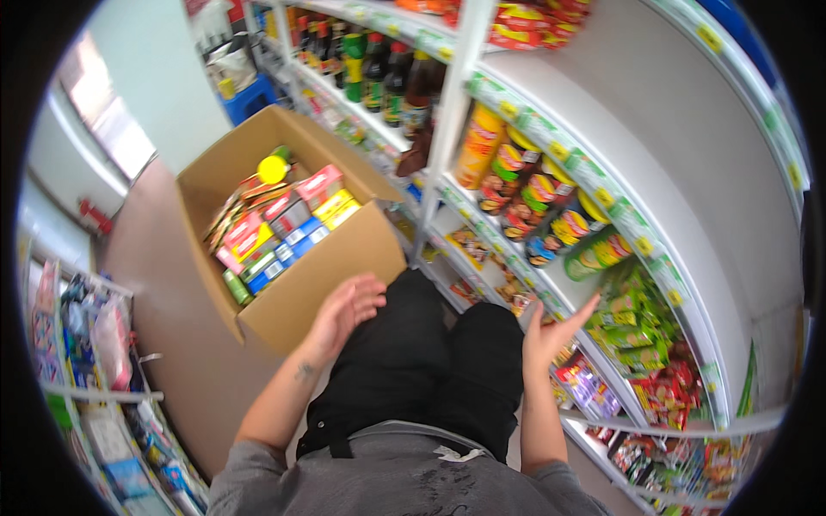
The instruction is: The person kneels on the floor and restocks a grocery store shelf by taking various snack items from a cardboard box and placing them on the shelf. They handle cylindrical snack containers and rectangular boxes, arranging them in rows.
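My left hand (348, 309) is raised with nothing in it, between the near wall of an open cardboard box (329, 277) and my knee. Packed in the box are small cartons (287, 216), flat packets and a can with a yellow lid (273, 169). My right hand (555, 326), also holding nothing, has thumb and fingers spread in front of the shelf edge. Closest to it are a green chip canister (597, 253) lying tilted and green snack bags (635, 322). Several dark canisters (519, 200) and an orange canister (481, 145) stand farther along that shelf.
Bottles (387, 77) line a shelf beyond the white upright post (452, 97). Lower shelves hold purple (590, 387) and red snack bags. At the left is another rack (103, 387) with packaged goods. A blue stool (248, 100) stands behind the box, and a fire extinguisher (95, 216) is by the wall.
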A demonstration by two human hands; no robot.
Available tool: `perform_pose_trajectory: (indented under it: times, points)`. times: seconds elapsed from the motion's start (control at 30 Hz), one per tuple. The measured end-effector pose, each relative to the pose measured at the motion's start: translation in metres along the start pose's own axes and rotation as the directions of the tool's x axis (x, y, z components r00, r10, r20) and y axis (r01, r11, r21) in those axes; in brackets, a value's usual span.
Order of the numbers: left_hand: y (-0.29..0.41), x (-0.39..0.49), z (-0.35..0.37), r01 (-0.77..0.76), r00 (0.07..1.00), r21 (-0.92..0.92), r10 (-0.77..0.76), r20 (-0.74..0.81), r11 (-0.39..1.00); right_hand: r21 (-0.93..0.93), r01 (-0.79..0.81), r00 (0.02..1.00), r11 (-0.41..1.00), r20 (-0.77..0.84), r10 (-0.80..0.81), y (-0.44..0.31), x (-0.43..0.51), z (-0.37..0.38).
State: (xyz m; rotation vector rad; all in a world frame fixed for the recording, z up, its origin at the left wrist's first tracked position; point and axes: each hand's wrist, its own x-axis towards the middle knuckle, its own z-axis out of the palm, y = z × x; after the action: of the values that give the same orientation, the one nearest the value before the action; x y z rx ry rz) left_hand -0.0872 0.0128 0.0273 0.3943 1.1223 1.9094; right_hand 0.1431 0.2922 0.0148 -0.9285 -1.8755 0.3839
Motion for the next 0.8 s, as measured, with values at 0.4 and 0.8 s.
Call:
perform_pose_trajectory:
  times: [0.4,0.8]
  points:
    - [0.162,0.143,-0.214,-0.069,0.699,0.922,0.678,-0.228,0.381,-0.440,0.267,0.601,0.857,0.772,0.209,0.012,-0.103,0.025]
    - [0.140,0.251,-0.277,0.627,0.597,0.773,0.575,-0.560,0.101,-0.372,0.265,0.589,0.890,0.793,0.156,-0.006,-0.088,0.048]
